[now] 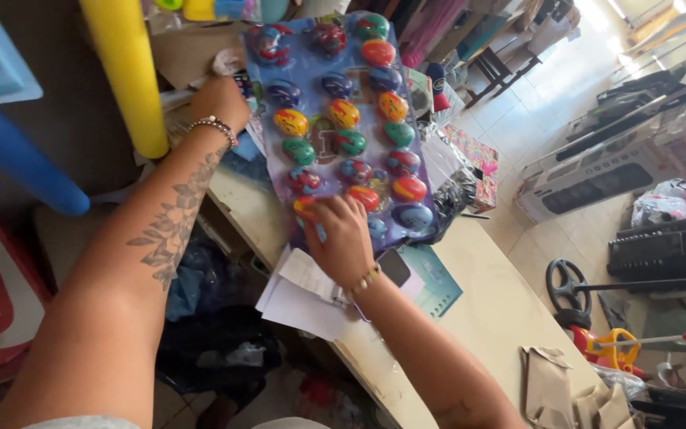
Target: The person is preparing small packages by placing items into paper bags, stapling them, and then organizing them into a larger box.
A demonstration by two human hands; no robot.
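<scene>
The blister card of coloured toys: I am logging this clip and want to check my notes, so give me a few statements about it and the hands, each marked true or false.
1. The right hand touches the near edge of the blister card. True.
2. The left hand rests at the card's left edge. True.
3. The card's backing is green. False: it is blue-purple, with multicoloured rounded toys in rows.
4. Both wrists are bare. False: each wears a beaded bracelet.
5. White papers lie on the counter under the right wrist. True.
6. The yellow tube lies on the card. False: it stands left of it.
</scene>
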